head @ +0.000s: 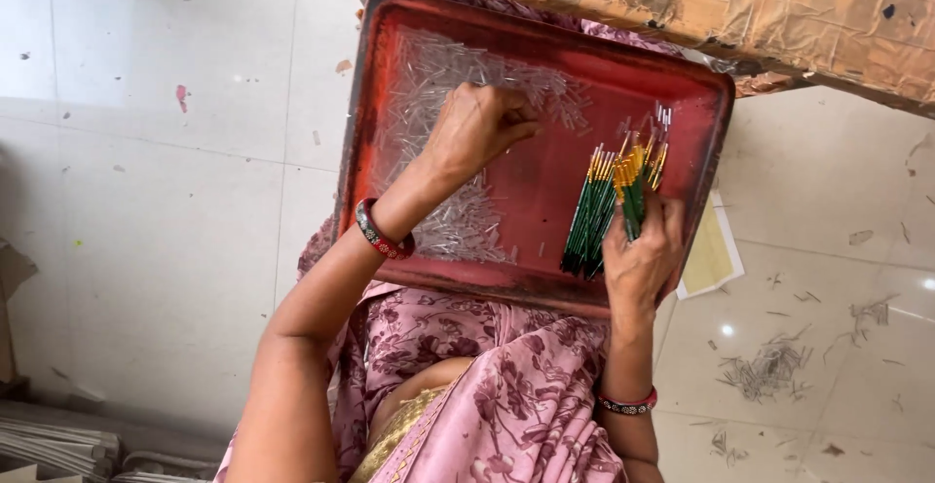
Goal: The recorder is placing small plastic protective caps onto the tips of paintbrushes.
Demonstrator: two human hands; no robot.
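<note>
Here our right hand point(643, 249) grips the light, stiff green sticks point(609, 205) mid-shaft; our left hand point(477, 128), fingers curled, pinches clear tubes point(458, 220).

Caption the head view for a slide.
Left hand picks among clear tubes in a red tray; right hand holds green sticks.

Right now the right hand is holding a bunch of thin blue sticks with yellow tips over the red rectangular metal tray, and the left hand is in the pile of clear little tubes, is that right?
Not quite: the thin sticks with yellow tips in the right hand are green, not blue, as the head view shows. The rest holds: they are over the red rectangular metal tray, and the left hand is in the pile of clear little tubes.
</note>
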